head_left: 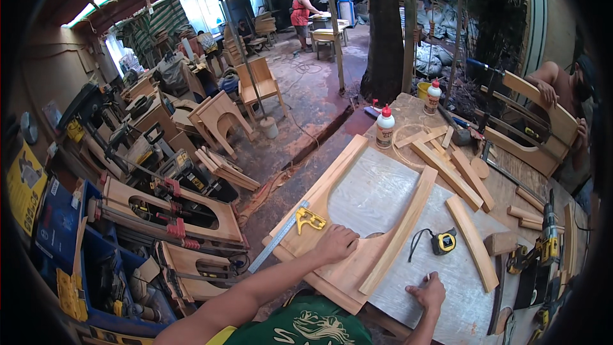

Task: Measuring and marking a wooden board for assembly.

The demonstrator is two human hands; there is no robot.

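In front of me lies a light wooden panel (335, 273) with a curved cut-out and rails along its sides. My left hand (338, 245) rests on it at the cut-out's edge, fingers curled over the wood. A combination square (310, 220) with a yellow head and steel blade lies just left of that hand. Over the grey work surface (396, 310), my right hand (429, 292) is closed on a small, thin pencil-like thing (428, 276), mostly hidden by the fingers. Between that hand and the loose wooden strips sits a yellow-and-black tape measure (444, 241) with a strap.
Two glue bottles (385, 128) with red caps stand at the far edge. Loose wooden strips (472, 243) and a cordless drill (549, 236) lie to the right. A co-worker (562, 89) handles a clamped frame far right. Clamped panels (172, 211) and a blue toolbox (57, 217) stand left.
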